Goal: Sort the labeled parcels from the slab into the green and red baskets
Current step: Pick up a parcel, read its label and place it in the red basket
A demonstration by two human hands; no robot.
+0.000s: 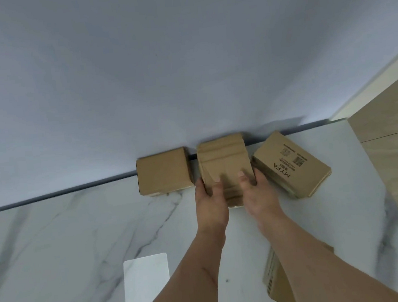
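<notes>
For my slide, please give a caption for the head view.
Both hands, left hand and right hand, grip the middle parcel on the marble slab.

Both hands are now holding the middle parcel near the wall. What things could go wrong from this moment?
1. The middle parcel sits close between the left parcel and the MYFA parcel; lifting may knock them.
2. The left hand and right hand grip only its near end, so the far end might tip down.
3. No label shows on its top and no basket is in view, so it may be sorted wrongly.
</notes>
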